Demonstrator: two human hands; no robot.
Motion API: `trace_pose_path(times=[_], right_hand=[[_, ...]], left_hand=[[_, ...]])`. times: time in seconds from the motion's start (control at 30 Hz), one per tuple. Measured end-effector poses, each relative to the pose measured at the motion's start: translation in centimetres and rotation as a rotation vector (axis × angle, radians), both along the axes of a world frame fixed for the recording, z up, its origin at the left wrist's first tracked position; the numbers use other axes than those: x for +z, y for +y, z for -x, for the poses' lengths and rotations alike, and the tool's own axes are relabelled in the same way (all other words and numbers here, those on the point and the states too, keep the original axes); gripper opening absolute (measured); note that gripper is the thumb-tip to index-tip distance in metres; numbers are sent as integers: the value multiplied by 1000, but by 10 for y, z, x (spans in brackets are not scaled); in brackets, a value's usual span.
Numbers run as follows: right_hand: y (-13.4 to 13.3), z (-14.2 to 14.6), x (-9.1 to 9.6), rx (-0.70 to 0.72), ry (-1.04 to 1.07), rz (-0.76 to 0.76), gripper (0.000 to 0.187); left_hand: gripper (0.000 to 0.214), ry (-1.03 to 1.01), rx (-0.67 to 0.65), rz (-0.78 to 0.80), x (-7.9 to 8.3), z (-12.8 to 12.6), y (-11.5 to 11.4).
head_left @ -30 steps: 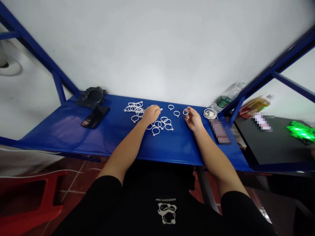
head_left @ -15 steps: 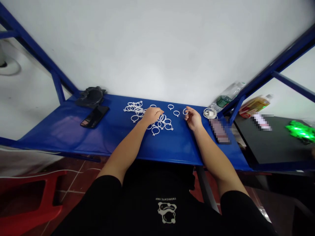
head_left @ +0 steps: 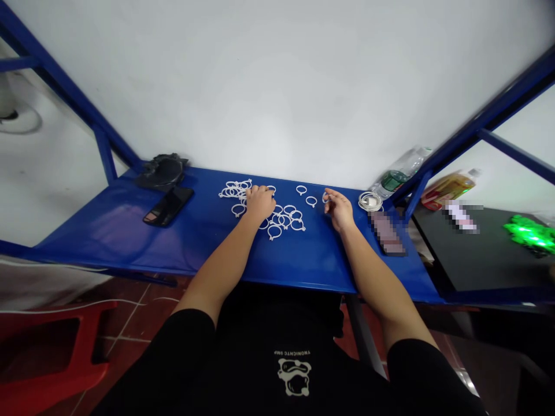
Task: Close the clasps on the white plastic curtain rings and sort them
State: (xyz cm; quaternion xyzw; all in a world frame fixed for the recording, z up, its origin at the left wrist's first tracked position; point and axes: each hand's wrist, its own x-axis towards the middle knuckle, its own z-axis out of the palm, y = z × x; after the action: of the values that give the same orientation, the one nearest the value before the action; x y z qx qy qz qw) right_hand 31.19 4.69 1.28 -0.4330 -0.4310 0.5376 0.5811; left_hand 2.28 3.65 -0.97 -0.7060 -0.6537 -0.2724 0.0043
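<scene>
Many white plastic curtain rings (head_left: pixel 274 231), each with a small eyelet, lie in a loose pile on the blue table (head_left: pixel 208 242). My left hand (head_left: pixel 260 203) is over the middle of the pile, palm down, with its fingers stretched out and apart; it hides some of the rings. To the right, my right hand (head_left: pixel 339 211) pinches one curtain ring (head_left: pixel 325 197) between thumb and fingers, just above the tabletop. Two single rings, one farther back (head_left: pixel 301 190) and a nearer ring (head_left: pixel 311 201), lie apart between the pile and my right hand.
A black phone (head_left: pixel 168 207) and a crumpled black item (head_left: pixel 162 171) lie at left. Right of my right hand are a coiled white cable (head_left: pixel 370 201), a plastic bottle (head_left: pixel 396 176) and a blurred-out phone-like object (head_left: pixel 388 233). A white wall (head_left: pixel 277 86) rises behind; blue frame bars flank the table.
My left hand has moved left and slightly back across the pile, and its fingers have spread. The right hand stays in place, still holding its ring.
</scene>
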Motion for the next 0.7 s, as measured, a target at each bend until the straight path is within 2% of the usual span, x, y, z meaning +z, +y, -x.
trace_pose_path(times=[0.23, 0.37, 0.5, 0.6, 0.7], right_hand=[[-4, 4, 1, 11, -68, -33, 20], [-2, 2, 0, -14, -101, -55, 15], [-2, 0, 0, -42, -155, -112, 8], [-13, 3, 2, 58, -228, -197, 8], [-30, 10, 7, 229, -371, -305, 29]], left_hand=[[8, 17, -46, -2, -4, 1, 5], [7, -48, -69, 75, 3, -1, 4], [11, -110, -25, 87, 10, -6, 2], [16, -131, 20, 59, 11, -7, 1], [22, -146, 24, 44, 13, -5, 1]])
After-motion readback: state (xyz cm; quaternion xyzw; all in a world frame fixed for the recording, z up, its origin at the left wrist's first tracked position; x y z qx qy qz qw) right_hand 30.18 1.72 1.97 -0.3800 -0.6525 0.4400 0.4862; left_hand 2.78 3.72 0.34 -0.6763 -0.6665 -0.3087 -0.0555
